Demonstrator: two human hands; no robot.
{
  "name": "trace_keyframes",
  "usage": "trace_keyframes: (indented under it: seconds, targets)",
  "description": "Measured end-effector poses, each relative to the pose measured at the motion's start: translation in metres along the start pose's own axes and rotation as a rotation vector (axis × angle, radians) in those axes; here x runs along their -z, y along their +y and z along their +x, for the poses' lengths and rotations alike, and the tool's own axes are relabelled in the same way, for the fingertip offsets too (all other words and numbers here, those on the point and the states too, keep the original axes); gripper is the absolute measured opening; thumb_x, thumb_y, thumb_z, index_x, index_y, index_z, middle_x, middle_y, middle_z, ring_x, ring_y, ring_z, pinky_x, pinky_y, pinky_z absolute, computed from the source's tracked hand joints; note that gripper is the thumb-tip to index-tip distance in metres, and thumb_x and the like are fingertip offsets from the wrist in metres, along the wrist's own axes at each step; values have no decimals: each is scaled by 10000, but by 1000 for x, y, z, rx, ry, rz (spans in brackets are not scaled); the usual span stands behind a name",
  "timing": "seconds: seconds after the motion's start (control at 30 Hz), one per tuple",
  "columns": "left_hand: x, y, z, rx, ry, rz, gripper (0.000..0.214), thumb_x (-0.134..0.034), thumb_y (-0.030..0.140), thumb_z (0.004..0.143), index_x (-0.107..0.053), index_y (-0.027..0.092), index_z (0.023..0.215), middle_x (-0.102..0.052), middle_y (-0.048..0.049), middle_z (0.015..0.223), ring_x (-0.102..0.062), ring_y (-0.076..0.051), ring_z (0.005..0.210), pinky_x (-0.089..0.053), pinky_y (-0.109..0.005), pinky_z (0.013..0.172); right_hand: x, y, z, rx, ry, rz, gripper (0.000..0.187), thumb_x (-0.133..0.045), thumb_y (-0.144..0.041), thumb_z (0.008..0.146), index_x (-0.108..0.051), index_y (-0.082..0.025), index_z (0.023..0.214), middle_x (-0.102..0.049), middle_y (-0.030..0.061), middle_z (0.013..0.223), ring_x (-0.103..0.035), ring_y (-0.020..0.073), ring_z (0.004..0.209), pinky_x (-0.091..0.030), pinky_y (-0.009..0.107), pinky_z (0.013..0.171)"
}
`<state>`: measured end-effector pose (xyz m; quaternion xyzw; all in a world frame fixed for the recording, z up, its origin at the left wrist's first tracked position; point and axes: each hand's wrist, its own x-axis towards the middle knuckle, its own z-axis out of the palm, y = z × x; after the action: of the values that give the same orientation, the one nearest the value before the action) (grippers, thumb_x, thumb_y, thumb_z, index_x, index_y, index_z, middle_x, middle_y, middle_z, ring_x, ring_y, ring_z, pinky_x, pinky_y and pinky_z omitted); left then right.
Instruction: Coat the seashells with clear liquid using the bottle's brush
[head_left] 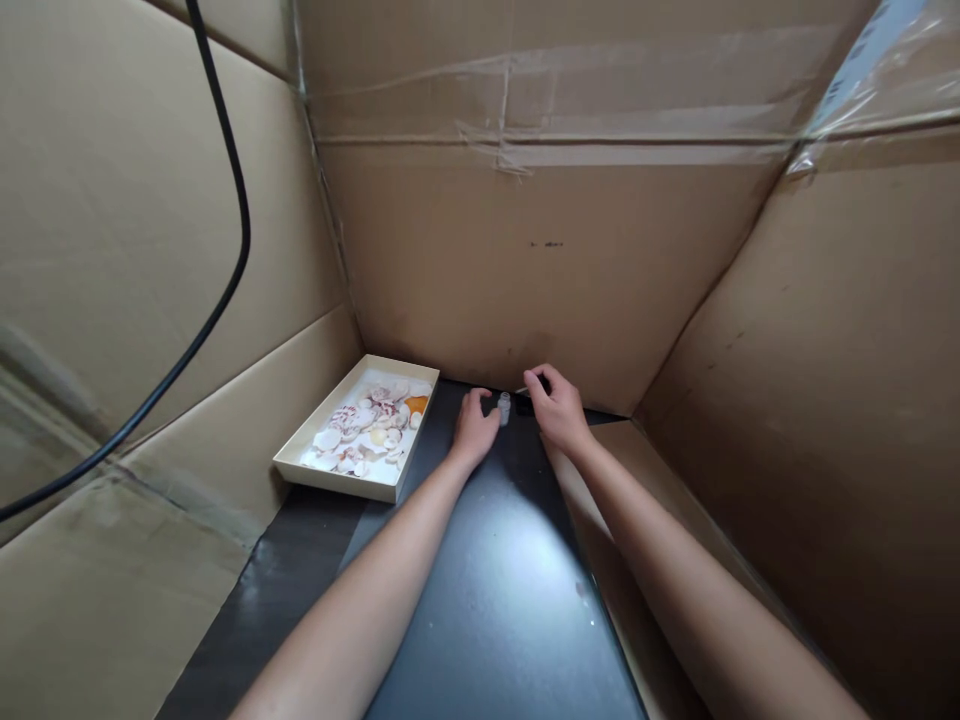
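Observation:
A small clear bottle stands upright on the dark tabletop near the back wall, between my two hands. My left hand is just to its left, fingers curved and apart. The thumb is close against the bottle; whether it touches I cannot tell. To the right of the bottle, my right hand is raised a little with thumb and fingers pinched together. A thin pale stick pokes out of this pinch toward the bottle's mouth. The rest of it is hidden by the fingers.
On the left sits a shallow cream box of seashells, some patterned and one orange. Cardboard walls enclose the back and both sides. A black cable hangs down the left wall. A cardboard strip lies under my right forearm.

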<state>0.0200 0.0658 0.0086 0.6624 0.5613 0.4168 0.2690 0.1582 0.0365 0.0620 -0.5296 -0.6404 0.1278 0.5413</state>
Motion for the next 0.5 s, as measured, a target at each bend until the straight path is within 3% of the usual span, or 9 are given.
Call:
trace_keyframes:
  seconds: [0.17,0.33,0.5]
  targets:
    - [-4,1,-5,-49,-117,171,474,-558,323,802,-483,166,1243,-512,-144,1217,-500,-271,1166,-386,-360,989,-9,-2,12,-38,-37,-139,279,-458,-421,874,-583,-200,758,-597,11,669,-513,158,620,-330,254,596]
    - [-7,-1,-6,-137,-143,345,263,-491,314,860,-572,191,1078,-564,-110,1067,-547,-260,1029,-426,-353,890,-7,-5,10,-9,-35,-159,319,-440,-449,872,-594,-188,773,-608,12,684,-509,149,620,-329,247,594]
    - [-9,-4,-8,-213,-96,322,233,-483,299,868,-573,208,1063,-578,-82,995,-557,-241,956,-438,-333,833,-5,-6,8,-8,-81,-192,299,-441,-431,876,-584,-195,760,-596,0,663,-499,142,605,-322,242,585]
